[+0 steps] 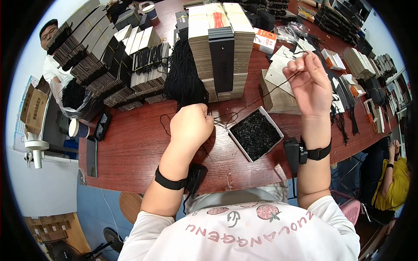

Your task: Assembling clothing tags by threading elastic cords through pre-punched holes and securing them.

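Note:
My left hand (191,126) is closed in a fist over the table, left of a small white box (240,146) holding a heap of tiny black pieces (257,135). Thin black cord loops out on both sides of that fist. Raised at the right, my right hand (309,82) pinches a black cord (283,83) between its fingertips, palm toward me. This cord slants down and left toward my left hand; part of its run is hard to follow. A thick hank of black cords (185,71) hangs beyond my left hand.
Tall stacks of cards (198,56) stand ahead, a black tag stack (221,65) in front. More card stacks (93,56) fill the left. A phone (92,156) lies at the left edge. One person sits at far left (58,69), another at right (394,182).

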Available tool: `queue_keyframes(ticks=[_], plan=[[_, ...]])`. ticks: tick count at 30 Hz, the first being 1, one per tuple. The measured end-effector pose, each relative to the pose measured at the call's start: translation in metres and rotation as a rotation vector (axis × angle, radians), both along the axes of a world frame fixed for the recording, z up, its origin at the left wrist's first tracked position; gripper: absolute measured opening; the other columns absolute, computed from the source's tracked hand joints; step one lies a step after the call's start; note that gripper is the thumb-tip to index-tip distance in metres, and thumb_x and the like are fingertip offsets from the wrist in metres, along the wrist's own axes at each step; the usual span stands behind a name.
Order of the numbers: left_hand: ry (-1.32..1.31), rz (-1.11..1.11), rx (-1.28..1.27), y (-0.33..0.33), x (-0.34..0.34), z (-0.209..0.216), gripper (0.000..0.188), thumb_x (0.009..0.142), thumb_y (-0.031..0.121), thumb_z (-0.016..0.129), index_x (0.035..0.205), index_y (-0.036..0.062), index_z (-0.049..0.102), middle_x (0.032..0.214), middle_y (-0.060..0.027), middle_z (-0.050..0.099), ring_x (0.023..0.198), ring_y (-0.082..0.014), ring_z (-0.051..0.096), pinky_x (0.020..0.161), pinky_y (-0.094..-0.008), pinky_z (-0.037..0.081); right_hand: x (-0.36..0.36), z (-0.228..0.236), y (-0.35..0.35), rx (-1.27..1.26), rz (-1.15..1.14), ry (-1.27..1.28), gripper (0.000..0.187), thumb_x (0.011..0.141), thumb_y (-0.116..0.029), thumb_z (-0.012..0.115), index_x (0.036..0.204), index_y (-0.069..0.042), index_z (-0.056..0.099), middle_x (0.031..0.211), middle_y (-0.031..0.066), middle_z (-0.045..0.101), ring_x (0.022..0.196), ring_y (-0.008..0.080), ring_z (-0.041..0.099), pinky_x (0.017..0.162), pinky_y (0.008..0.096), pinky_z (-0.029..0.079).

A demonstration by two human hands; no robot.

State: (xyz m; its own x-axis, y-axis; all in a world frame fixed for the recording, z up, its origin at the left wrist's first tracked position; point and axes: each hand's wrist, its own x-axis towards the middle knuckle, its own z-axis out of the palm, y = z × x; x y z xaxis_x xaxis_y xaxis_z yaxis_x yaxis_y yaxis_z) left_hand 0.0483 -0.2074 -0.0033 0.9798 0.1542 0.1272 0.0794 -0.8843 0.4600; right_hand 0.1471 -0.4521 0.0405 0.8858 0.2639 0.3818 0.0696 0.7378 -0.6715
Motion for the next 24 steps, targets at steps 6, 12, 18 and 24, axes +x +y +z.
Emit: queue_keyframes(ticks=[6,12,18,24], plan=[[0.022,0.031,0.197,0.003,-0.004,0.008,0.014,0.073,0.009,0.06,0.086,0.0024,0.058,0.073,-0.0165,0.064,0.072,-0.0347,0.064,0.066,-0.0432,0.051,0.003,0.017,-0.032,0.219,-0.022,0.016,0.015,0.094,-0.015,0.049,0.095,-0.001,0.055,0.07,0.0012,0.04,0.059,0.0103,0.032,0.051,0.0224,0.026],[-0.154,-0.065,-0.02,-0.016,-0.009,0.02,0.02,0.082,0.02,0.066,0.084,0.0019,0.057,0.055,-0.0109,0.055,0.051,-0.0234,0.056,0.05,-0.0343,0.043,-0.012,0.021,-0.008,0.148,0.081,-0.045,0.016,0.095,-0.015,0.046,0.098,-0.003,0.056,0.066,-0.0017,0.036,0.055,0.0077,0.029,0.046,0.0206,0.022],[0.426,-0.312,-1.083,-0.033,-0.017,0.015,0.039,0.095,0.034,0.05,0.09,-0.0023,0.062,0.065,-0.0049,0.06,0.057,-0.01,0.055,0.05,-0.0233,0.042,-0.054,0.018,0.053,0.076,0.414,-0.11,0.013,0.094,-0.012,0.05,0.1,-0.002,0.053,0.065,-0.002,0.043,0.054,0.0053,0.035,0.044,0.0206,0.026],[0.612,-0.166,-1.897,-0.039,-0.008,0.014,0.023,0.093,0.02,0.054,0.103,0.0,0.056,0.092,-0.0077,0.062,0.079,-0.0133,0.061,0.067,-0.0245,0.051,-0.097,0.021,0.069,-0.358,0.659,-0.054,0.007,0.084,-0.005,0.064,0.086,0.001,0.058,0.078,0.0011,0.057,0.068,0.0041,0.051,0.06,0.017,0.04]])
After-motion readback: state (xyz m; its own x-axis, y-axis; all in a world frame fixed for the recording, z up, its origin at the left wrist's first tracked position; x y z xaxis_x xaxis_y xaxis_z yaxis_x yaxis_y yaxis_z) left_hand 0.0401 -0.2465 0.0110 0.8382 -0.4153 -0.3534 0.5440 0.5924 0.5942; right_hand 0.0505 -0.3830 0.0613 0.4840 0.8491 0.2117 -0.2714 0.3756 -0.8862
